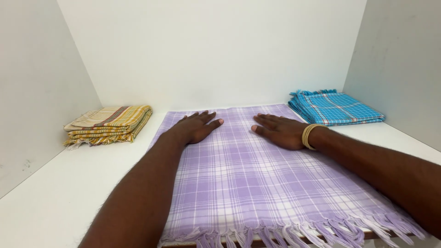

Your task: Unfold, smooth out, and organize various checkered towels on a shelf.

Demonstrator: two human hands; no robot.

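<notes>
A lilac and white checked cloth (239,183) lies spread flat on the white table (59,193), its fringe hanging over the near edge. My left hand (195,127) rests palm down on the cloth's far left part, fingers apart. My right hand (278,130) lies flat on the far middle of the cloth, fingers pointing left, with a pale band (308,136) around the wrist. Neither hand holds anything.
A folded stack of yellow striped cloths (110,124) sits at the far left of the table. A folded blue checked cloth (335,108) lies at the far right. White walls (211,50) close in the table at the back and both sides.
</notes>
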